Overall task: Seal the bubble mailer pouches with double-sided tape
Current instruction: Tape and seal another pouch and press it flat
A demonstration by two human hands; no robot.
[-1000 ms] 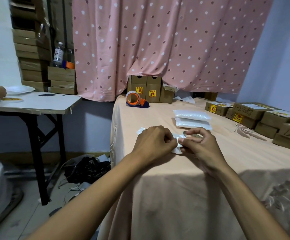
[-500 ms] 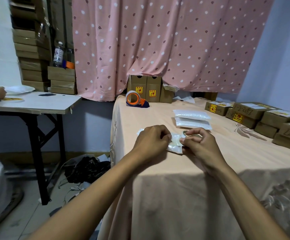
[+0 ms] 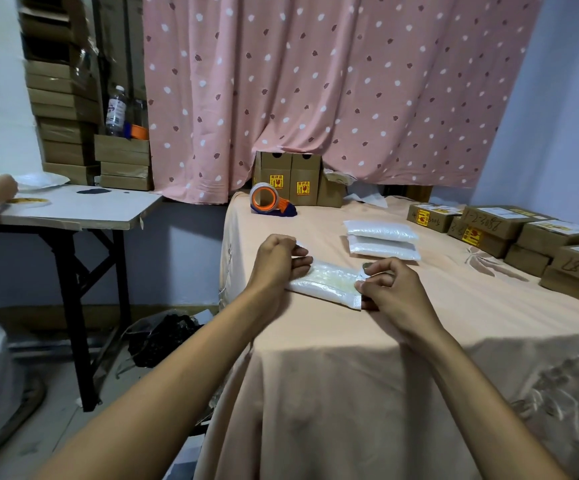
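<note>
A bubble mailer pouch (image 3: 326,284) lies flat on the peach-clothed table (image 3: 350,358), left hand (image 3: 274,263) and right hand (image 3: 390,289) pinching opposite ends; best pressed evenly along the flap

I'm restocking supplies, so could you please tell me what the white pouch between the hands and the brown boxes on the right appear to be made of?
The white padded pouch between the left hand and right hand looks like glossy plastic bubble film: it shines and shows a fine dimpled texture. The brown labelled boxes look like matte corrugated cardboard, though no cut edge confirms the fluting.
</note>
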